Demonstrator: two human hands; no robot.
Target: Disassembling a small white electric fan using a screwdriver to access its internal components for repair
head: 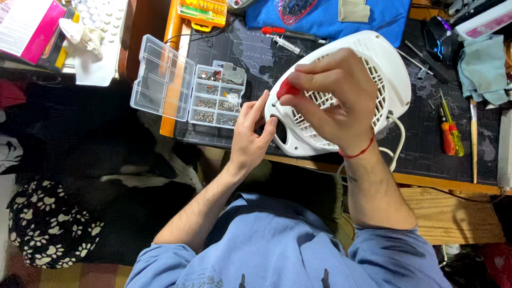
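A white plastic fan housing [392, 80] with a slatted grille lies on the dark desk mat near the front edge. My right hand [333, 98] is over the grille, fingers closed on a red screwdriver handle [287, 88] that stands at the housing's left end. My left hand [250, 133] touches the left rim of the housing, fingertips by a hole there. A white cord [397, 144] runs from the housing's lower right.
A clear compartment box [216, 96] of small screws sits open left of the housing, lid [161, 79] flipped out. More screwdrivers [449, 133] and a brush lie at right; a blue cloth [320, 16] is behind. The wooden desk edge [448, 186] runs below.
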